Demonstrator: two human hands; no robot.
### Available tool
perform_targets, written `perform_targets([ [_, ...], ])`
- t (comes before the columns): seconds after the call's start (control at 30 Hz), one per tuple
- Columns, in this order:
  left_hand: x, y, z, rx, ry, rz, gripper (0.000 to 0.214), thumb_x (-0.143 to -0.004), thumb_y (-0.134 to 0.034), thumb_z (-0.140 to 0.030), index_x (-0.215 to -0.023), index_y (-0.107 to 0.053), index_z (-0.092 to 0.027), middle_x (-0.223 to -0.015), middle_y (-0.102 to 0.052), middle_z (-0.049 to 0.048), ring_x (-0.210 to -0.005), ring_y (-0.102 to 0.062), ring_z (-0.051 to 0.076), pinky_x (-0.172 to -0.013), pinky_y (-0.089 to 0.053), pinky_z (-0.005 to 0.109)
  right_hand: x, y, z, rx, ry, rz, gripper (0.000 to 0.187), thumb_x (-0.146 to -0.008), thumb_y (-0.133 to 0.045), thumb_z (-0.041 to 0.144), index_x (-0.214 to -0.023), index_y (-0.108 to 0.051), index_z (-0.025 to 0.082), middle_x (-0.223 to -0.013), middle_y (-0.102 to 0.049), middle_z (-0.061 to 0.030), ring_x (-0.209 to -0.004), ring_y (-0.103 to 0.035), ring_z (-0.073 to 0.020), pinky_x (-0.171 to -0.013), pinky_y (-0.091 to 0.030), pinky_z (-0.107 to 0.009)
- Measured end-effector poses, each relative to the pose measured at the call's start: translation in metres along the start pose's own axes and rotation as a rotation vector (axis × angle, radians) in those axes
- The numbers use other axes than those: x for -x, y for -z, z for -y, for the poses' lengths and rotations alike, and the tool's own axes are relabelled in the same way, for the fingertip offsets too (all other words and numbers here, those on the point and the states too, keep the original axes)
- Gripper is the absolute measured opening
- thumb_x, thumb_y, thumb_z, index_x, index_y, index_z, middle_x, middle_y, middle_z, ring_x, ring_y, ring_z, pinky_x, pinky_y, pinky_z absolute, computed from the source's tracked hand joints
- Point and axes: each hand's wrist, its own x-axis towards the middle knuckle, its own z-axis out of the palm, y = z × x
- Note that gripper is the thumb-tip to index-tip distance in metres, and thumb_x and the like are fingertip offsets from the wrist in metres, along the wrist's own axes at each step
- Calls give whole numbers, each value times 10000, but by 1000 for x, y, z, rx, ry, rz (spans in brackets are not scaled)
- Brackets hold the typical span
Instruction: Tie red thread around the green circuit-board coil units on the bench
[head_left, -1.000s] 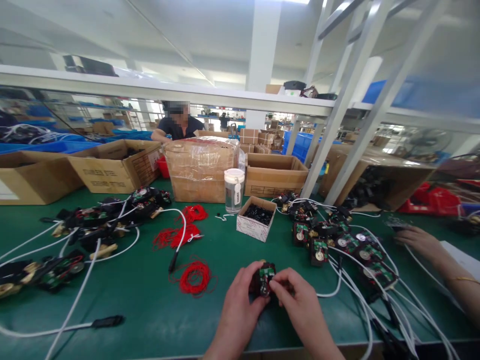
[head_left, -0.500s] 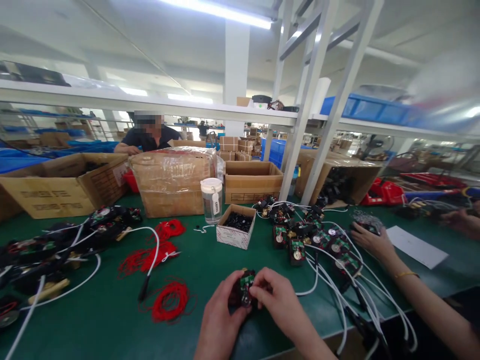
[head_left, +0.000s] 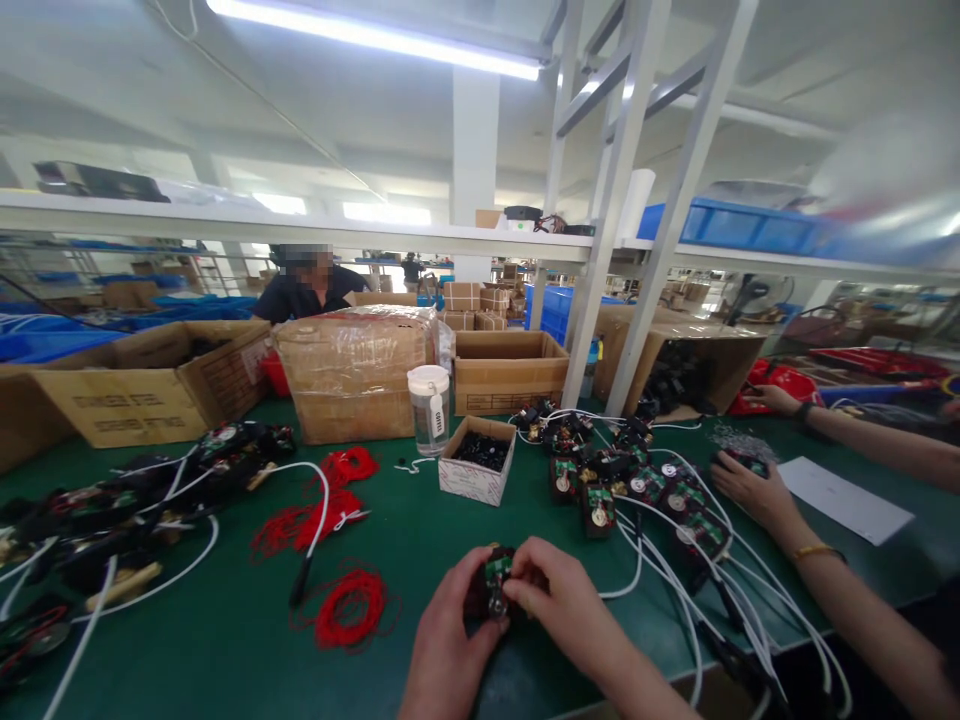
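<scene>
The left hand is wrapped around a small black gadget, its fingers behind the far left side and its thumb along the near edge, likely to keep the thing steady while the other hand picks at it. The gadget is held just over the near part of the desk, its green board turned up, probably so that the small parts can be seen. The right hand has thumb and forefinger drawn together at the gadget's right edge; whether something tiny is pinched between them cannot be told. Both forearms come in from the near edge and the hands meet in front of the body, the right wrist bent inward, a pose that suits fine finger work. Just beyond stands a small white box of black bits, seemingly set there for easy reach. To the left lies a coil of red wire, loosely wound, perhaps to limit tangling. To the right, similar gadgets are heaped, their white cables trailing toward the near edge, and past them a co-worker's hand rests over another dark piece.
</scene>
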Motion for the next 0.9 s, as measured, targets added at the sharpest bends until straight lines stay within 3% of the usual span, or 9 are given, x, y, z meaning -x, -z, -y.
perform_targets([
  [0.1, 2, -3, 12, 15, -41, -24, 626, -708, -653, -162, -1320, -620, -288, -1293, -711, 56, -1057, -730, 242, -927, -597, 357, 7, 3, -18, 98, 29, -91, 36, -933, -569, 198, -943, -595, 221, -868, -617, -1, -801, -588, -179, -735, -460, -287],
  [0.23, -4, -7, 22, -7, -33, -52, 628, -719, -646, -194, -1340, -604, -280, -1281, -713, 56, -1049, -733, 245, -944, -583, 350, 20, 18, -41, 580, 55, -181, 158, -907, -574, 92, -940, -653, 225, -1037, -644, -49, -995, -568, -256, -893, -417, -396],
  [0.43, -38, -31, -1, -99, 29, 28, 683, -711, -666, -190, -1380, -546, -259, -1317, -686, 68, -1178, -679, 263, -1060, -503, 386, 41, 40, -70, 1040, -17, -285, 61, -897, -656, 164, -876, -656, 221, -924, -677, -56, -924, -590, -294, -809, -385, -416],
  [0.6, -65, -72, -24, -145, -29, 112, 706, -705, -660, -117, -1384, -537, -264, -1309, -670, 66, -1180, -659, 243, -1066, -463, 349, 50, 63, -95, 1224, -22, -401, 70, -918, -639, 212, -851, -652, 230, -818, -683, -66, -844, -619, -303, -747, -368, -410],
  [0.77, -79, -101, -36, -168, -101, 99, 703, -719, -669, -68, -1383, -547, -265, -1239, -669, 62, -1169, -625, 242, -1066, -436, 353, 54, 72, -107, 1325, 8, -535, 66, -916, -611, 189, -869, -632, 231, -831, -658, -71, -834, -624, -311, -703, -390, -405],
  [0.83, -80, -107, -40, -165, -110, 79, 717, -716, -675, -44, -1384, -553, -276, -1210, -668, 54, -1148, -617, 238, -1061, -436, 354, 57, 70, -111, 1348, 62, -585, 54, -922, -595, 205, -906, -638, 233, -850, -656, -75, -835, -623, -307, -694, -405, -403],
  [0.9, -79, -111, -44, -147, -111, 69, 736, -712, -687, -25, -1389, -556, -283, -1206, -659, 51, -1144, -610, 233, -1068, -433, 351, 59, 66, -118, 1330, 202, -612, 83, -931, -587, 253, -984, -649, 235, -865, -661, -76, -814, -626, -291, -675, -418, -390],
])
